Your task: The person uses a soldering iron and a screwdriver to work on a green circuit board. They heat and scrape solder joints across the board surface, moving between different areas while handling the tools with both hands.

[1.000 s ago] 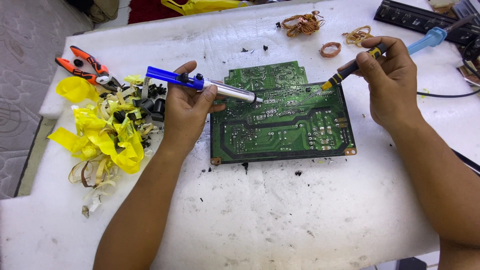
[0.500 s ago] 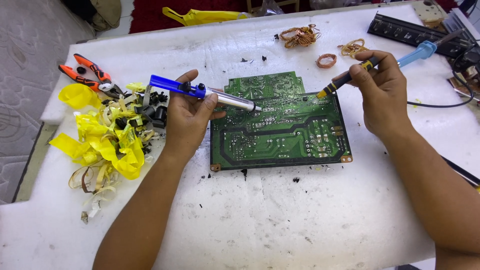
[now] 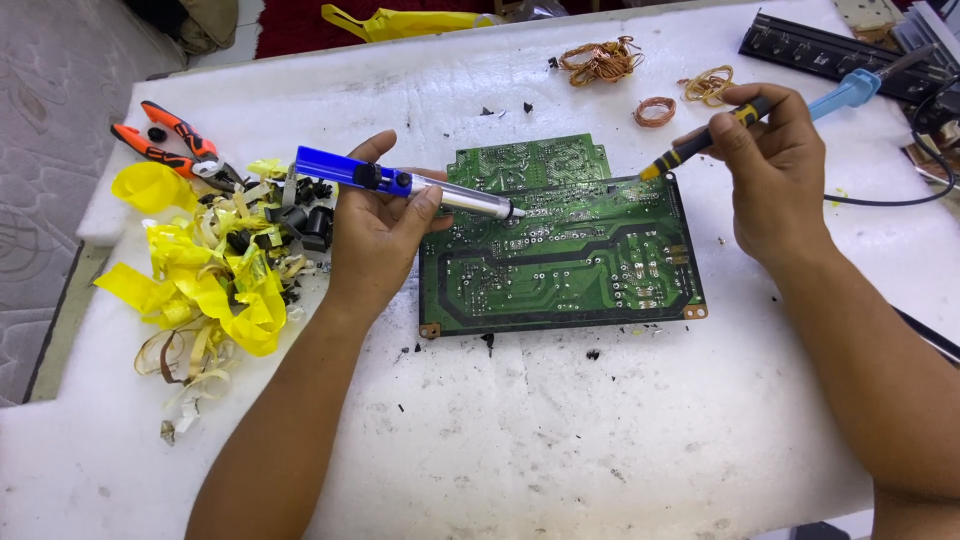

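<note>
Left hand [image 3: 375, 235] wrapped round blue-and-silver desoldering pump [image 3: 400, 184], held level, white nozzle just over left-centre of green circuit board [image 3: 560, 255]. Right hand [image 3: 775, 170] clamped pen-style on soldering iron [image 3: 760, 115] with yellow-black grip and light-blue rear handle, tip down at board's upper right edge. Hands well apart, board between them, solder side up, flat on white worktop [image 3: 560, 440].

For a clean joint, judged: keep iron tip steady on one pad till solder flows, bring pump nozzle right beside it, upright on the pad, then trigger; avoid dragging tip across traces; mind cable [image 3: 880, 200] trailing right.

Left of left hand: pile of yellow tape scraps [image 3: 200, 280] with small black parts; orange-handled pliers [image 3: 170, 145] beyond. Copper wire coils [image 3: 600, 62] near worktop's far edge.
</note>
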